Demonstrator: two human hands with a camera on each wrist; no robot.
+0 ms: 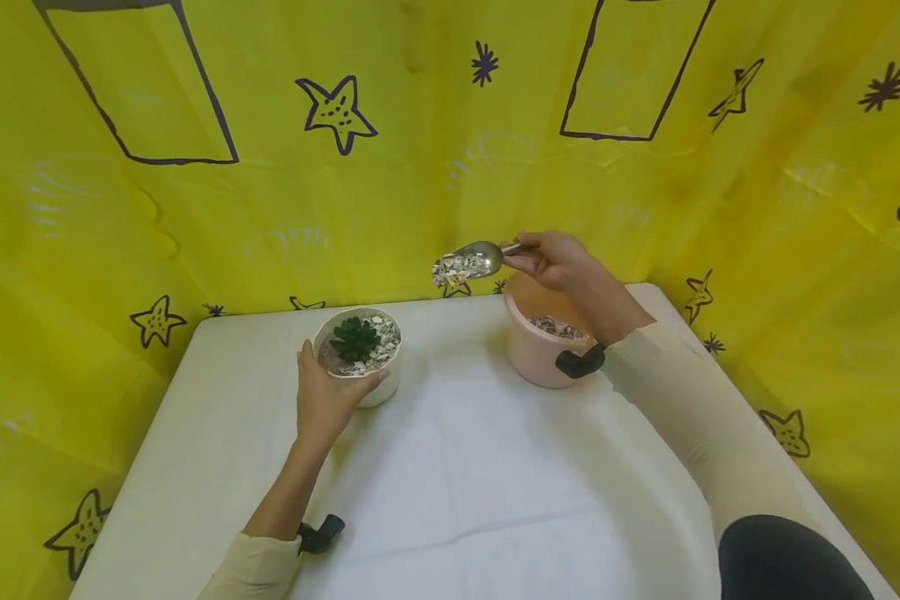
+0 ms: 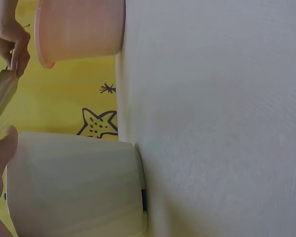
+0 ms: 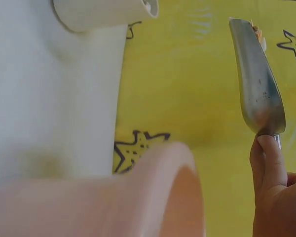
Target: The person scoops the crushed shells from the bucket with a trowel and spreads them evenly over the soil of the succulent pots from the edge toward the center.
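My right hand (image 1: 551, 260) grips the handle of a metal scoop (image 3: 259, 79), held up above and left of a pink bucket (image 1: 534, 354). Pale stone-like chips (image 1: 461, 268) heap in the scoop's bowl. With thumb and fingers spread around its near side, my left hand (image 1: 333, 396) holds a white pot (image 2: 74, 182) that stands on the table. A green succulent (image 1: 356, 339) sits in the pot, and white chips (image 1: 385, 337) cover the soil mainly on its right side. More chips (image 1: 557, 327) lie inside the bucket, partly hidden by my right forearm.
A white cloth covers the table (image 1: 457, 467). Right behind its far edge hangs a yellow curtain (image 1: 420, 183) with drawn stars and shells. Black straps with small mounts (image 1: 321, 533) sit on both wrists.
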